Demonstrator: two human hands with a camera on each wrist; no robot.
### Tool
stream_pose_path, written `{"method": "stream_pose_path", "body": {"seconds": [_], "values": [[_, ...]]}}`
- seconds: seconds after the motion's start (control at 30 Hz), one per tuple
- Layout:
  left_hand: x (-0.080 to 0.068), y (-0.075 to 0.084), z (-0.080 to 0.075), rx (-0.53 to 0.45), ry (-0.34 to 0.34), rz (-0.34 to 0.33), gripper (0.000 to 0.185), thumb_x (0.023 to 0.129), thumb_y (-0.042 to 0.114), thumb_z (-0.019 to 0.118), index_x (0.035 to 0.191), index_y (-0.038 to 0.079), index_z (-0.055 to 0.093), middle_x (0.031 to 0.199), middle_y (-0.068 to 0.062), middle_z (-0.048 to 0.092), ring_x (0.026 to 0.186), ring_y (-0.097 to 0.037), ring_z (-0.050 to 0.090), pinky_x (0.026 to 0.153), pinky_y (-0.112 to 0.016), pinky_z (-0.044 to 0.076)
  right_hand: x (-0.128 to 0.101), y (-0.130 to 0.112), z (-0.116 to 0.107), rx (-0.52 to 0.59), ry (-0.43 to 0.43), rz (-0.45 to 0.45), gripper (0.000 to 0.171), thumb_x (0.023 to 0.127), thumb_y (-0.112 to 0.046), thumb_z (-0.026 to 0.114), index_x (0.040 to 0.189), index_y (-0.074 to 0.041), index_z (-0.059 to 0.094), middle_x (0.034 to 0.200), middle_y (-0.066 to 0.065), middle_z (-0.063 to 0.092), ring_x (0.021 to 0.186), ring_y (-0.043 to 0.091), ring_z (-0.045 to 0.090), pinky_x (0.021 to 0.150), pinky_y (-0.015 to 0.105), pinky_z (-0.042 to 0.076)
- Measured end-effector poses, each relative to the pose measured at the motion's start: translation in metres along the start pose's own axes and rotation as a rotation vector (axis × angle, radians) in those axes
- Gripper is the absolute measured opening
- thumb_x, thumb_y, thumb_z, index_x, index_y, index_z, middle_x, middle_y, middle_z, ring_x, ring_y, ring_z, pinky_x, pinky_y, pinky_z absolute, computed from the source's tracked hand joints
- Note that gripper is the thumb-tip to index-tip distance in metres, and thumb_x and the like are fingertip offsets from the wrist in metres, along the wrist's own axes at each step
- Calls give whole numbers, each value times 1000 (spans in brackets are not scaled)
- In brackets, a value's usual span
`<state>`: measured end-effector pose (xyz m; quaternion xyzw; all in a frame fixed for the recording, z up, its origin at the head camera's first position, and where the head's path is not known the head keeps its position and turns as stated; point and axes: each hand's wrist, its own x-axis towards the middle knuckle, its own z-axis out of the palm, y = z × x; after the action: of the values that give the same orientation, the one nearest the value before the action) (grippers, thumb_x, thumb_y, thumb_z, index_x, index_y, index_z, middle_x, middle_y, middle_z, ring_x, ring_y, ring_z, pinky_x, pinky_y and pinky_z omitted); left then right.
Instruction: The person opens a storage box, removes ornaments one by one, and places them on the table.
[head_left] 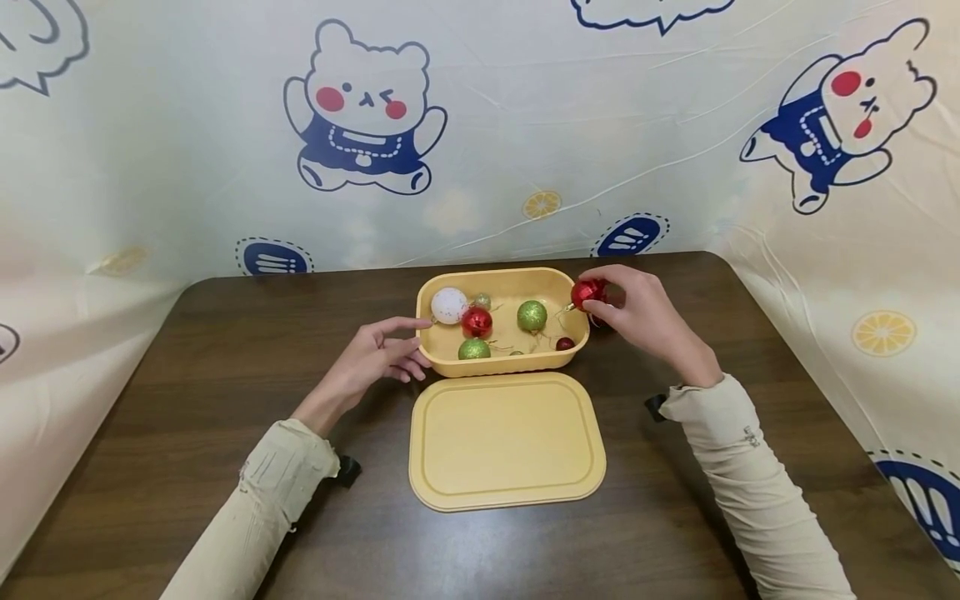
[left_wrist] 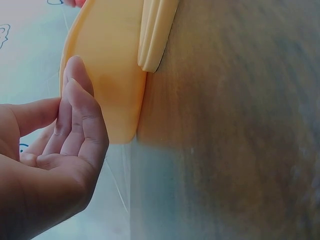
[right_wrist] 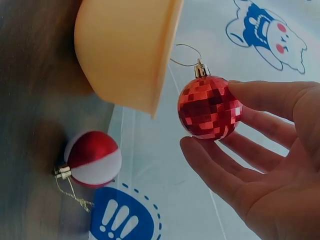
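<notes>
**Faceted red bauble held at the right rim of the yellow tub**

Head view: the right hand [head_left: 637, 312] pinches a red bauble [head_left: 587, 292] between thumb and fingertips, just over the right end of the yellow tub [head_left: 551, 360]. Inside the tub lie a white ball [head_left: 449, 305], a shiny red ball [head_left: 476, 322], two green glitter balls [head_left: 532, 315] and a few smaller ornaments. The left hand [head_left: 378, 354] rests with nearly straight fingers against the tub's left wall, gripping nothing. The yellow lid [head_left: 507, 440] lies flat on the dark wooden table [head_left: 187, 400], just in front of the tub.

Left wrist view: the fingers [left_wrist: 80, 107] lie flat on the tub's smooth outer wall, palm relaxed and open.

Right wrist view: the bauble is a small sphere tiled with mirror-like red squares, topped by a gold cap and a thin wire loop. Thumb and fingers curl around it lightly. A red-and-white ball [right_wrist: 92, 158] with a gold string lies on the table beside the tub. No brand or readable writing shows; the backdrop bears only cartoon bears and exclamation marks.
</notes>
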<state>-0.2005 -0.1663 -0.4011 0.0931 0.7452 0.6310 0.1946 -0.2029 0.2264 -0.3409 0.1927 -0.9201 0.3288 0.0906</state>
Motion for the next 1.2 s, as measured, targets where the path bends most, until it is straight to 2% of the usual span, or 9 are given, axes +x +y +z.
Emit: {"method": "stream_pose_path", "body": {"seconds": [0.17,0.3,0.57,0.83,1.03,1.2], "values": [[0,1,0,0,-8,12,40,104,11,52,143,4,50,96,-25,72,74,-25,72,66,-32,59,-2,8,-11,2,-1,-42,32,87,1,75,118,-4,70,115,12,68,99,24,62,84,46,57],[0,1,0,1,-8,14,40,104,11,53,143,5,50,96,-24,72,74,-24,72,66,-30,59,-5,18,-18,-27,-18,-49,27,86,2,75,112,-6,72,110,10,70,99,23,61,86,47,56],[0,0,0,8,-2,2,40,104,11,53,143,4,50,92,-19,73,74,-25,72,66,-32,59,-10,41,-27,-85,-60,62,25,88,0,74,112,-6,72,106,12,70,98,27,61,90,49,52],[1,-1,0,9,-2,-2,40,104,12,54,143,5,50,92,-18,73,75,-26,72,68,-35,59,-20,57,-31,-39,-105,138,50,91,-1,70,137,-5,52,127,24,62,117,42,59,96,59,48],[1,-1,-1,7,-11,6,40,104,12,54,143,4,50,92,-19,73,74,-25,72,67,-32,59,-24,69,-30,-53,-128,201,39,92,-3,69,129,3,58,124,26,61,112,41,59,93,56,51],[1,-2,-1,11,-11,3,40,104,13,54,143,4,50,92,-18,73,74,-26,72,67,-31,59,-25,79,-27,-79,-156,226,34,93,-7,70,124,2,63,119,25,63,103,39,61,90,55,53]]}}
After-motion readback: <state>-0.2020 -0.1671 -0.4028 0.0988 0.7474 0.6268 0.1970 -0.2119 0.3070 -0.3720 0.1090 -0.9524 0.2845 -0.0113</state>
